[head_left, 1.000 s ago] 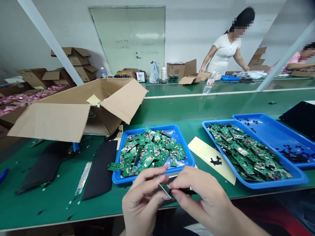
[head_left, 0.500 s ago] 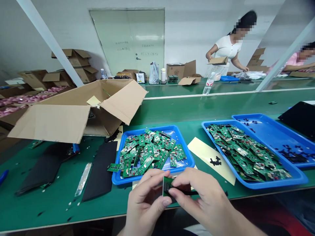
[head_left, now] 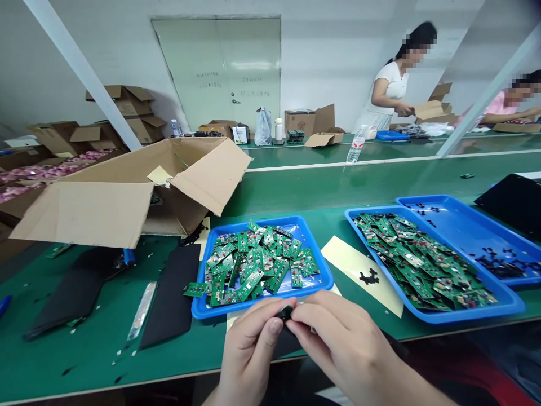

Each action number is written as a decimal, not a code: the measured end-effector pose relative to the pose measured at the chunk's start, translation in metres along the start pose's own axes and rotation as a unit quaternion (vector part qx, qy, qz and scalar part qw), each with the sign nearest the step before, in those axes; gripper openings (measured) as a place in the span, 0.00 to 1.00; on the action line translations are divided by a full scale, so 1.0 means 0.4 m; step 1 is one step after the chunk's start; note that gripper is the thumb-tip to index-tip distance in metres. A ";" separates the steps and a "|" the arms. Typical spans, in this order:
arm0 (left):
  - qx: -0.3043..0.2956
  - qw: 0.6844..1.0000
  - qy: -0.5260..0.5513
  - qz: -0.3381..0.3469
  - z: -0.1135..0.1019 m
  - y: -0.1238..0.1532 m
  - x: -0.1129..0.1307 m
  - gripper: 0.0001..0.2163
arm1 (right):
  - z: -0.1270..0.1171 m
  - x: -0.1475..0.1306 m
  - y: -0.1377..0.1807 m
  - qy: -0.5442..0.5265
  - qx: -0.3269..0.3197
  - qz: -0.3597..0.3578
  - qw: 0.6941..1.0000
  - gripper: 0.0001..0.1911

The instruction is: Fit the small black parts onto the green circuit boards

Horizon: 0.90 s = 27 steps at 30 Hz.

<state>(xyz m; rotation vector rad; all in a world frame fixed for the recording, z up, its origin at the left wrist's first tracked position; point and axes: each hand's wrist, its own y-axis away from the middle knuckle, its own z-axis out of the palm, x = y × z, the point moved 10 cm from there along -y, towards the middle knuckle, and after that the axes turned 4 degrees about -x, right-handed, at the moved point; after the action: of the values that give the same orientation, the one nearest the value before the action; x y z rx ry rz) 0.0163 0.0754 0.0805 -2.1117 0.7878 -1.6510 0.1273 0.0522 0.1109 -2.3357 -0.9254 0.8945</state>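
Close together at the table's front edge, my left hand (head_left: 252,341) and my right hand (head_left: 343,332) both have their fingers closed on a small green circuit board (head_left: 285,312). Most of the board is hidden by my fingers; a dark part shows on it between the fingertips. Just beyond my hands is a blue tray (head_left: 197,309) heaped with circuit boards (head_left: 257,262). To the right, a second blue tray (head_left: 460,317) holds more boards (head_left: 416,256). Between the trays, a few small black pieces (head_left: 369,276) lie on a cream paper sheet (head_left: 344,254).
A third blue tray (head_left: 448,206) with small black pieces stands at the far right. Left are black foam sheets (head_left: 172,299), a clear strip (head_left: 142,310) and a large open carton (head_left: 84,208). A bottle (head_left: 357,145) stands behind. Two co-workers (head_left: 389,87) are at the back right.
The board has turned in my fingers, so its green face hardly shows now and my hands are closer round it. The standing co-worker has moved the cardboard piece to the right.
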 end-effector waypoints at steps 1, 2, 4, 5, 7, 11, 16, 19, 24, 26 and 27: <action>0.011 1.000 -0.008 -0.002 -0.004 0.000 0.000 0.09 | 0.001 0.000 -0.001 -0.002 -0.007 0.001 1.000 0.13; 0.017 1.000 -0.016 -0.003 -0.005 -0.001 0.001 0.09 | 0.001 0.001 -0.002 -0.004 -0.012 0.003 1.000 0.13; 0.026 0.999 -0.023 -0.007 -0.006 -0.004 0.003 0.09 | -0.001 0.002 -0.004 -0.007 -0.015 0.004 1.000 0.13; 0.030 0.999 -0.020 -0.012 -0.006 -0.006 0.001 0.10 | -0.005 0.003 -0.004 -0.004 -0.010 0.004 1.000 0.14; 0.031 0.999 0.001 -0.030 -0.003 -0.007 -0.008 0.10 | -0.010 0.004 -0.005 0.002 -0.003 0.003 1.000 0.14; 0.024 0.992 0.060 -0.105 0.011 0.009 -0.059 0.11 | -0.005 0.013 -0.004 0.002 -0.020 0.010 1.000 0.15; -0.007 0.974 0.113 -0.194 0.031 0.043 -0.125 0.13 | -0.003 0.013 -0.004 -0.003 -0.042 -0.008 0.999 0.15; -0.039 0.964 0.143 -0.222 0.043 0.044 -0.136 0.15 | -0.007 0.018 -0.007 -0.009 -0.047 -0.013 0.999 0.14; -0.115 0.929 0.181 -0.303 0.087 0.041 -0.143 0.22 | -0.003 0.016 -0.011 0.013 -0.061 -0.043 0.997 0.15; -0.138 0.905 0.227 -0.333 0.108 0.045 -0.142 0.21 | -0.001 0.009 -0.011 0.020 -0.059 -0.065 0.996 0.15; -0.149 0.889 0.256 -0.349 0.118 0.050 -0.142 0.20 | 0.001 0.006 -0.010 0.021 -0.058 -0.073 0.995 0.16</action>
<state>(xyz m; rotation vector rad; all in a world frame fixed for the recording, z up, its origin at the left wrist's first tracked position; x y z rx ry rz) 0.0481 0.0914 0.0129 -2.3574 0.4375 -2.6959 0.1267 0.0566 0.1122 -2.3385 -1.1420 0.7492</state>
